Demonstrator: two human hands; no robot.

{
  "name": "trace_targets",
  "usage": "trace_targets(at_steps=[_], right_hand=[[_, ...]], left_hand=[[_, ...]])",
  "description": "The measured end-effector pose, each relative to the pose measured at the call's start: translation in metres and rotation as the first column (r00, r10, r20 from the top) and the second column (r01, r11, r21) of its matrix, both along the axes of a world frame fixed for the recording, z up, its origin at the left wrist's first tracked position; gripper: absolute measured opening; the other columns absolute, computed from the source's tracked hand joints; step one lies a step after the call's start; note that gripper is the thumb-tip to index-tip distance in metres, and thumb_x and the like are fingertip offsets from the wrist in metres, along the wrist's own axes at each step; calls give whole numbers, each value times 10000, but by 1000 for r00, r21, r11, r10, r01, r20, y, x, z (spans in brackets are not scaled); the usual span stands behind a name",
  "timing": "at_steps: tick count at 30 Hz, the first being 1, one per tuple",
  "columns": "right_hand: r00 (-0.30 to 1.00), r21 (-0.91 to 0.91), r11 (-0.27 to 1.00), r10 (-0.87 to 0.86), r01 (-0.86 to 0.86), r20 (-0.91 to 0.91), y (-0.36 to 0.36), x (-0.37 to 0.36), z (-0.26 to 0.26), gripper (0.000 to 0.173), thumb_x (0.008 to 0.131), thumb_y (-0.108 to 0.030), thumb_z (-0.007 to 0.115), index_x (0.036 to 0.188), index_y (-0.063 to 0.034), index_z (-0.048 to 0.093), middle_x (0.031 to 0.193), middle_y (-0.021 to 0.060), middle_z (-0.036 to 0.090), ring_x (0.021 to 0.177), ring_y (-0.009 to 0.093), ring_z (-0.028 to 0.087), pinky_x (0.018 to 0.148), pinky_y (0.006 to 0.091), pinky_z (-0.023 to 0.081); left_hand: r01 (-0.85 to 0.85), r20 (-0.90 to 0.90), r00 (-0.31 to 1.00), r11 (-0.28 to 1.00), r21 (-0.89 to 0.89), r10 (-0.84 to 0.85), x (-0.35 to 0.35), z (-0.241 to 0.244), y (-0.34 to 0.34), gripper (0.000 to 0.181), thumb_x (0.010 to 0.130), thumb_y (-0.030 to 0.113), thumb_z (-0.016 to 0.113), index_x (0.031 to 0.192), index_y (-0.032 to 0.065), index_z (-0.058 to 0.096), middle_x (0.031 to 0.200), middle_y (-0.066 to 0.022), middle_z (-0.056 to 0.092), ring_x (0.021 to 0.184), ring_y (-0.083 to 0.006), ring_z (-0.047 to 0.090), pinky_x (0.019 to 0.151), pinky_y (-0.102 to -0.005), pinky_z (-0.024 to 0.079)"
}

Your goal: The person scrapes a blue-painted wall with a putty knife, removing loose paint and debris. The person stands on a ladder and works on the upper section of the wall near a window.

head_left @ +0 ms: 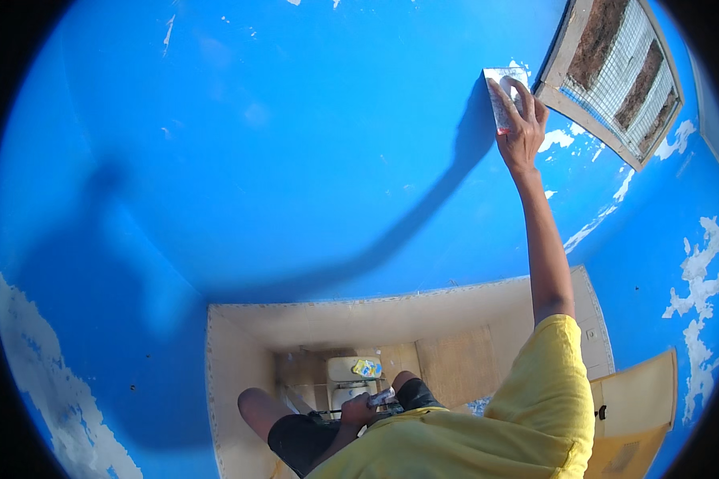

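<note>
My right hand [522,129] is raised at the upper right, its fingers spread over a flat, pale scraper blade [496,102] with a red edge, which lies against the blue painted wall [311,149] beside a framed mesh vent. Low at my lap, my left hand [358,410] is closed round a thin dark bar or handle, and a whitish, smeared tool [382,397] shows at its fingers. What exactly that hand grips is partly hidden by the hand itself and my clothing.
The wooden-framed mesh vent [590,114] adjoins my raised hand. Peeled white patches [698,287] mark the wall. Tiled walls [365,317] enclose the lower area, where a toilet [341,368] bears a blue and yellow packet [366,367]. A door [638,389] stands at lower right.
</note>
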State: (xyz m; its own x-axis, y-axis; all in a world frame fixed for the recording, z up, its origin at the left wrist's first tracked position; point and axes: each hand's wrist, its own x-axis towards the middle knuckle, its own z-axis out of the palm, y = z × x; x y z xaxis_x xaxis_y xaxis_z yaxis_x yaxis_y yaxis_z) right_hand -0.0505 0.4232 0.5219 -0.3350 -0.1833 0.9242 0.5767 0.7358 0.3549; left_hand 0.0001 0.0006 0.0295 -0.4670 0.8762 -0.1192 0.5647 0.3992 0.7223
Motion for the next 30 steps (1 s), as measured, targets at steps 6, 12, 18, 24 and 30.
trace_targets(at_steps=[6, 12, 18, 24, 30], right_hand=[[998, 22, 999, -24, 23, 50, 6, 4, -5, 620, 639, -57, 704, 1192, -317, 594, 1161, -6, 558, 959, 239, 522, 834, 334, 448], [998, 15, 1000, -28, 27, 57, 3, -1, 10, 624, 642, -41, 710, 1193, -310, 593, 1166, -6, 555, 966, 242, 519, 845, 340, 450], [1000, -119, 993, -25, 23, -17, -4, 7, -28, 679, 649, 56, 642, 1220, -306, 579, 1220, 5, 544, 1035, 269, 509, 901, 365, 425], [999, -4, 1000, 16, -16, -51, -9, -12, 13, 590, 662, -28, 691, 1180, -298, 606, 1189, -2, 560, 987, 261, 526, 850, 345, 454], [995, -20, 1000, -21, 19, -100, 2, -2, -12, 560, 685, -33, 672, 1179, -288, 607, 1213, 4, 556, 988, 277, 528, 833, 349, 467]], left_hand=[[-8, 42, 999, 1000, -5, 8, 2, -11, -2, 268, 745, 344, 615, 745, 78, 585, 680, -161, 614, 685, -313, 632, 626, -442, 499], [-17, -42, 999, 1000, 18, 18, 2, -18, 3, 258, 730, 344, 615, 765, 96, 553, 733, -108, 619, 658, -305, 626, 591, -443, 496], [23, 21, 1000, 999, -34, -23, 3, -31, 0, 302, 726, 386, 618, 787, 94, 569, 759, -108, 625, 691, -305, 632, 610, -449, 498], [-1, -31, 1000, 999, 51, 3, 4, -26, -1, 307, 709, 388, 637, 766, 96, 560, 716, -102, 621, 650, -303, 631, 580, -437, 499], [46, 65, 997, 998, -41, -44, -2, -6, 1, 277, 759, 353, 587, 817, 82, 593, 700, -175, 621, 701, -344, 629, 648, -462, 494]])
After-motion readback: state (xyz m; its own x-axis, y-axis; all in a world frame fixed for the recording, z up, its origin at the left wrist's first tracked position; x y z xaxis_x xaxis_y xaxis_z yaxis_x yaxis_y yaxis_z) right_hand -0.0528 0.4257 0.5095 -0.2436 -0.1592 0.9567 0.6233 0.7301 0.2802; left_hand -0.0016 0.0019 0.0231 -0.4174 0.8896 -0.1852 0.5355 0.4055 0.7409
